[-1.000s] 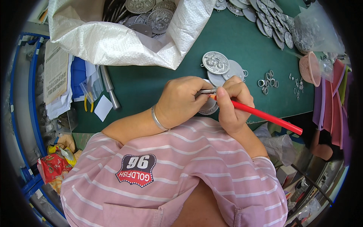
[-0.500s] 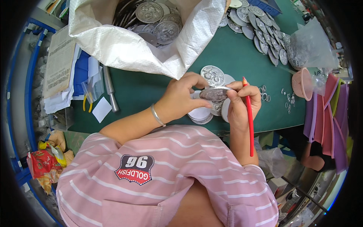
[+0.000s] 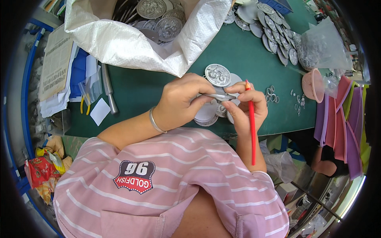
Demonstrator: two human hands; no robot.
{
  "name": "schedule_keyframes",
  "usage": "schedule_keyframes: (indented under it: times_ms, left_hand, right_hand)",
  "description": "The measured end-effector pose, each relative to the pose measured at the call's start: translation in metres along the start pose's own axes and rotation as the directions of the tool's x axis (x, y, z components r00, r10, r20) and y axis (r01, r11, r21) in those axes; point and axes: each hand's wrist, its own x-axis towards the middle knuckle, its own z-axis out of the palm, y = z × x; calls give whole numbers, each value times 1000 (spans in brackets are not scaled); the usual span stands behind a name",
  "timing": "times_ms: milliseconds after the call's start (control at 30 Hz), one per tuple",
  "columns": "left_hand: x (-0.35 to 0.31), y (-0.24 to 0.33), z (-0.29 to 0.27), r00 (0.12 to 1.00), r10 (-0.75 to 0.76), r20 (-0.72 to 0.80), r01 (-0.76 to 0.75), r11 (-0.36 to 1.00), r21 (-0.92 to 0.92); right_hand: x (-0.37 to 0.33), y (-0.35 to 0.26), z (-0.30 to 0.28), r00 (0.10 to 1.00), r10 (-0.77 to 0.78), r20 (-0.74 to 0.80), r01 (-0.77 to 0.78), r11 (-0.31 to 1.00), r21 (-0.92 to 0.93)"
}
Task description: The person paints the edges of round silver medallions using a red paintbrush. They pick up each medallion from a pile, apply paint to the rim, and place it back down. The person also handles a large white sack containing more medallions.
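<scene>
A round silver metal medallion (image 3: pixel 220 96) is tilted nearly edge-on between my two hands, just above the table. My left hand (image 3: pixel 183 95) is closed, thumb and fingers pinching the medallion's left edge. At its right edge, the thumb and fingertips of my right hand (image 3: pixel 251 105) grip it too. A red pencil (image 3: pixel 252 127) is also tucked in my right hand, its tip up and its long end hanging toward my forearm. Right behind lies another medallion (image 3: pixel 218 75) with an embossed face and a small loop. More discs (image 3: pixel 205 112) lie stacked beneath my hands, partly hidden.
A white woven sack (image 3: pixel 119 49) full of medallions stands at the far side of the green table (image 3: pixel 139 89). A medallion heap (image 3: pixel 274 33), small rings (image 3: pixel 272 94) and a pink cup (image 3: pixel 312 85) are on the right. A metal rod (image 3: pixel 109 89) and papers (image 3: pixel 57 67) lie left.
The medallion has tipped closer to edge-on. My left thumb and fingers have come together on its left edge, while my right hand keeps the pencil and its grip.
</scene>
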Motion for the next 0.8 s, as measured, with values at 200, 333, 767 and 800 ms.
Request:
schedule_keyframes:
  times_ms: [200,333,767,800]
  left_hand:
    - [4,2,6,977,-214,-2,211,967,-145]
    - [-5,-7,6,854,-451,260,510,826,-239]
    - [-1,1,1,993,-83,-78,74,991,-111]
    - [0,3,-1,995,-79,-63,74,994,-82]
  right_hand:
    - [-6,3,10,947,271,-171,-158,860,485]
    - [-4,6,3,917,367,-155,-149,676,722]
    - [-8,11,-7,921,377,-100,-225,722,654]
    - [-10,12,-6,913,395,-107,-236,723,649]
